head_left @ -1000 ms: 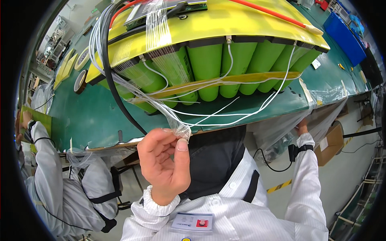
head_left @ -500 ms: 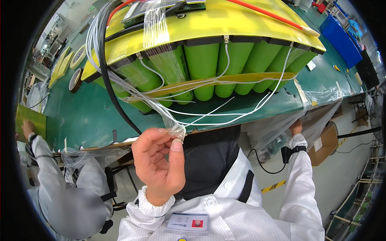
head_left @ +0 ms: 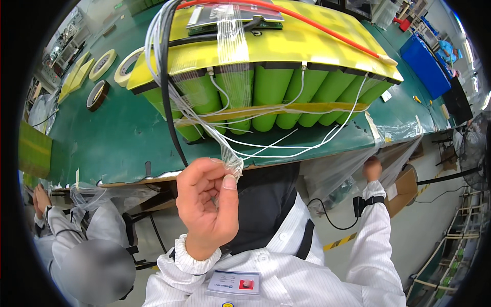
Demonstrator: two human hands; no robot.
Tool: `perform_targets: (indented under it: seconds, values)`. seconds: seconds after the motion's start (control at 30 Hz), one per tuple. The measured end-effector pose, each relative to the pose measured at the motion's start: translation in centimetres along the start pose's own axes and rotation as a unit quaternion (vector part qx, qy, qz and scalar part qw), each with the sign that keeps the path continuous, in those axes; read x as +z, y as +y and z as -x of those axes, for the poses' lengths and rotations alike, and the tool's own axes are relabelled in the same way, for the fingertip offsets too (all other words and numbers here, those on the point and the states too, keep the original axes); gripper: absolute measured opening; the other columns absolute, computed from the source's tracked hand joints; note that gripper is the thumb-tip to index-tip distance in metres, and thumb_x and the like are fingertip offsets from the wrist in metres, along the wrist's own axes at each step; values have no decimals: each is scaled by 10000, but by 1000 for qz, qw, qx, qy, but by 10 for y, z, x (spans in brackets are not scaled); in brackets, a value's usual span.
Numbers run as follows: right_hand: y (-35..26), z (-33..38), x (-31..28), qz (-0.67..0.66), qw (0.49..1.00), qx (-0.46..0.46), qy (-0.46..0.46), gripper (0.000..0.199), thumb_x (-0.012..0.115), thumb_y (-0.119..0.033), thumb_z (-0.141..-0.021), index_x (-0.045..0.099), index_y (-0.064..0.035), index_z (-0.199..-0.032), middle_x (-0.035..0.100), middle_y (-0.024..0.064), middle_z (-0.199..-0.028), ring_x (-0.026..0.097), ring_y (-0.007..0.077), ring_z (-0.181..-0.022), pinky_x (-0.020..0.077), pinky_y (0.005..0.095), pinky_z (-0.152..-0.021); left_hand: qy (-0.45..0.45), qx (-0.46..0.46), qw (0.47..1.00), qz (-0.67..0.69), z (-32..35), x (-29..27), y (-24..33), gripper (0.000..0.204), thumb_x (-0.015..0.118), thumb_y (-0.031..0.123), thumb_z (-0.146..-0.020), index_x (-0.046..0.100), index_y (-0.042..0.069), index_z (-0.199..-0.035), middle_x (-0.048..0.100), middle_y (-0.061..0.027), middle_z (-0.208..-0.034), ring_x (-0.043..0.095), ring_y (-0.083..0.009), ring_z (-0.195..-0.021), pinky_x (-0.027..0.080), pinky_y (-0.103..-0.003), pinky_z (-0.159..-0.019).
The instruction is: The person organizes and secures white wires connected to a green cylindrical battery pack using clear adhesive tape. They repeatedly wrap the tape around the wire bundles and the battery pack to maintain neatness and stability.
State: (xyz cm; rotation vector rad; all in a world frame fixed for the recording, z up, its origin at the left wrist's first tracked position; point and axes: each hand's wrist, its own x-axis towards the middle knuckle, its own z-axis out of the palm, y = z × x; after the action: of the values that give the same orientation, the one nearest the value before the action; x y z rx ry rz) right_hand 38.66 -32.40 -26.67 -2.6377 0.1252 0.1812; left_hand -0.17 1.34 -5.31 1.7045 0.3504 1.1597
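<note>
A battery pack of green cylindrical cells under a yellow top sheet stands near the table's front edge. My left hand is closed in a pinch on the loose end of a strip of clear filament tape, just in front of that edge. The tape lies over the pack's top and front. White wires loop from the cells close to the pinched end. My right hand is low at the right, beside clear plastic sheeting; its fingers are hidden.
Tape rolls lie left of the pack on the green table. A co-worker's hands are at far left, near another green pack. A blue bin stands at far right; a cardboard box is below the table.
The view has shifted, so the pack sits lower and another tape roll shows. My left hand keeps its pinch on the tape. The co-worker's hand has come down off the other green pack.
</note>
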Motion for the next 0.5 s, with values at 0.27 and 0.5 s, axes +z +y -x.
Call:
perform_targets:
  seconds: [0.27,0.5]
  values:
    - [-71,80,-96,51,986,-161,-14,227,702,-182,-789,693,30,-868,695,207,-787,696,347,-793,532,411,-738,-23,-49,997,55,-3,-6,7,321,569,-33,-935,458,-30,-1236,639,-57,-819,500,-28,-642,390,-170,-562]
    - [-249,277,-182,-156,802,-576,7,287,677,31,-759,687,-3,-1044,621,59,-802,561,134,-649,441,254,-590,-37,-146,984,92,-3,7,4,443,578,35,-967,390,-20,-1365,623,-16,-799,523,-32,-679,392,-171,-625]
